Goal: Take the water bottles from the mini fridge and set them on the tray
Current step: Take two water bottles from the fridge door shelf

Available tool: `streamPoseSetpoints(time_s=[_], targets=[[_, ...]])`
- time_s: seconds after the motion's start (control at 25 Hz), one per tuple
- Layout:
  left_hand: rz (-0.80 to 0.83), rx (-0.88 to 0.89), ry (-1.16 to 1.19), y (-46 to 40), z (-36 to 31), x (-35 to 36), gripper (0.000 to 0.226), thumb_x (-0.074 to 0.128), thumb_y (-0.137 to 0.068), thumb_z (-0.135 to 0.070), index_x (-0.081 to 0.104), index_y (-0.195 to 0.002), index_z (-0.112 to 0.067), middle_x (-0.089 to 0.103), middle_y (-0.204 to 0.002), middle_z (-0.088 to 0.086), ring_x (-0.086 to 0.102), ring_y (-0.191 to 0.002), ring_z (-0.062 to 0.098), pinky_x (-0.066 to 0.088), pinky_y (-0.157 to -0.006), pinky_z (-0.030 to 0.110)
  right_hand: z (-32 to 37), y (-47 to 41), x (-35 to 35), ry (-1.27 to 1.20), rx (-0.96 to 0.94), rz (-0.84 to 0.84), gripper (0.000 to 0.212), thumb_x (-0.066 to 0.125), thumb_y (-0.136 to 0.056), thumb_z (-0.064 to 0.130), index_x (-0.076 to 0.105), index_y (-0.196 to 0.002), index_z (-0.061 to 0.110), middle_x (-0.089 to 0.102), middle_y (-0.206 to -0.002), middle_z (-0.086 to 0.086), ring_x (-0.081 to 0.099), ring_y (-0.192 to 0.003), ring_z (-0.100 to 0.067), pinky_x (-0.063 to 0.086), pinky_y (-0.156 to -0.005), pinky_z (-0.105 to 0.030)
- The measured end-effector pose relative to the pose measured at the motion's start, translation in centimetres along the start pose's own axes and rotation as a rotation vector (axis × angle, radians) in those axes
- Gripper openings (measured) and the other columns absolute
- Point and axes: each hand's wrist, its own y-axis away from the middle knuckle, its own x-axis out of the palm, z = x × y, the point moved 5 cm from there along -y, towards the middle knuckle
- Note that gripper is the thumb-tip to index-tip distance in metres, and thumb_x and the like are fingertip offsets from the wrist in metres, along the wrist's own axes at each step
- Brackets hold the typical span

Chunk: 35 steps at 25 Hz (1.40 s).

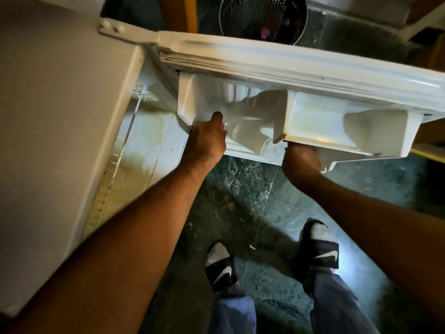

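Mini fridge (pixel 55 112) stands left of both hands, white, its door (pixel 301 66) swung open across the view above them. Door shelf (pixel 320 126) juts out just beyond the knuckles. Left hand (pixel 208 138) reaches into the shelf's left bay, fingers curled around the top of a clear water bottle (pixel 243 131); a pink cap peeks out beside the thumb, the bottle body lying right of the hand, blurred. Right hand (pixel 302 162) sits under the shelf's lower edge, fingers hidden; grip cannot be told. Tray not seen.
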Motion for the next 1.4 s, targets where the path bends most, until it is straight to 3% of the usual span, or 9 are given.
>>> streamPoseSetpoints(time_s=[0.2, 0.36, 0.48, 0.68, 0.76, 0.88, 1.04, 1.2, 1.4], targets=[[0.086, -0.061, -0.001, 1.8, 0.2, -0.3, 0.01, 0.049, -0.094, -0.012, 0.048, -0.104, -0.014, 0.066, -0.104, 0.009, 0.051, -0.081, 0.021, 0.037, -0.066, 0.03, 2.4, 0.5, 2.1, -0.106, 0.259, 0.272, 0.053, 0.055, -0.087, 0.016, 0.038, -0.137, 0.01, 0.044, -0.137, -0.019, 0.036, -0.127, -0.042, 0.039, -0.101, -0.049], [0.041, 0.027, -0.055, 0.7, -0.2, -0.8, 0.016, 0.056, -0.091, -0.01, 0.051, -0.107, -0.007, 0.069, -0.102, 0.015, 0.063, -0.091, 0.034, 0.044, -0.065, 0.035, -1.2, -1.3, 4.1, -0.192, 0.345, 0.36, 0.066, 0.05, -0.082, 0.012, 0.031, -0.145, 0.017, 0.044, -0.141, -0.018, 0.038, -0.132, -0.041, 0.038, -0.106, -0.048], [0.03, 0.027, -0.039, -0.6, -0.4, -0.7, 0.019, 0.058, -0.09, -0.011, 0.053, -0.108, -0.006, 0.069, -0.098, 0.015, 0.063, -0.087, 0.033, 0.046, -0.061, 0.031, -3.2, -2.5, 5.4, -0.336, 0.296, 0.398, 0.065, 0.057, -0.074, 0.02, 0.042, -0.138, 0.015, 0.057, -0.126, -0.021, 0.057, -0.108, -0.036, 0.05, -0.083, -0.038], [0.01, 0.06, -0.06, -0.5, -0.3, -0.1, 0.022, 0.06, -0.088, -0.009, 0.053, -0.109, -0.006, 0.069, -0.096, 0.014, 0.063, -0.085, 0.032, 0.039, -0.06, 0.029, -4.0, -2.9, 5.3, -0.747, 0.499, 0.446, 0.006, 0.053, -0.091, 0.011, 0.058, -0.087, 0.009, 0.055, -0.086, -0.01, 0.061, -0.062, -0.015, 0.047, -0.042, -0.023], [-0.001, 0.074, -0.057, -0.3, -0.1, 0.2, 0.024, 0.06, -0.088, -0.009, 0.052, -0.11, -0.006, 0.069, -0.098, 0.012, 0.063, -0.087, 0.031, 0.04, -0.061, 0.028, -3.7, -3.1, 5.6, -0.831, 0.493, 0.515, 0.021, 0.051, -0.095, 0.01, 0.052, -0.074, 0.015, 0.056, -0.068, -0.004, 0.056, -0.041, -0.005, 0.041, -0.032, -0.013], [-0.024, 0.008, -0.008, -0.3, 0.3, -0.2, 0.021, 0.059, -0.09, -0.012, 0.053, -0.11, -0.007, 0.066, -0.097, 0.007, 0.062, -0.089, 0.025, 0.039, -0.061, 0.02, -3.5, -2.7, 4.8, -0.844, 0.487, 0.553, 0.016, 0.045, -0.097, 0.008, 0.056, -0.087, 0.013, 0.053, -0.04, -0.003, 0.044, -0.022, -0.003, 0.028, -0.026, -0.008], [-0.019, 0.023, -0.027, 0.1, 0.0, -0.7, 0.025, 0.061, -0.09, -0.011, 0.054, -0.113, -0.005, 0.068, -0.102, 0.011, 0.063, -0.092, 0.029, 0.043, -0.067, 0.027, -2.6, -1.8, 3.1, -1.153, 0.518, 0.421, 0.02, 0.057, -0.091, -0.002, 0.056, -0.078, 0.013, 0.067, -0.059, 0.005, 0.058, -0.075, -0.012, 0.049, -0.04, -0.011], [0.001, -0.074, 0.054, 1.2, -0.2, -0.5, 0.014, 0.058, -0.09, -0.011, 0.056, -0.103, -0.008, 0.061, -0.099, 0.011, 0.062, -0.092, 0.033, 0.041, -0.065, 0.032, 1.0, 1.4, 1.2, -1.272, 0.381, 0.142, 0.029, 0.075, -0.071, -0.011, 0.056, -0.086, 0.006, 0.054, -0.081, -0.002, 0.06, -0.065, -0.019, 0.055, -0.047, -0.022], [-0.072, -0.084, 0.087, 5.7, 0.0, -2.0, 0.014, 0.062, -0.089, -0.014, 0.058, -0.1, -0.005, 0.065, -0.103, 0.016, 0.062, -0.093, 0.035, 0.044, -0.068, 0.036, 6.0, 4.9, -0.8, -0.735, 0.32, 0.08, 0.032, 0.069, -0.08, 0.009, 0.058, -0.11, 0.012, 0.064, -0.098, -0.006, 0.066, -0.078, -0.024, 0.057, -0.064, -0.031]])
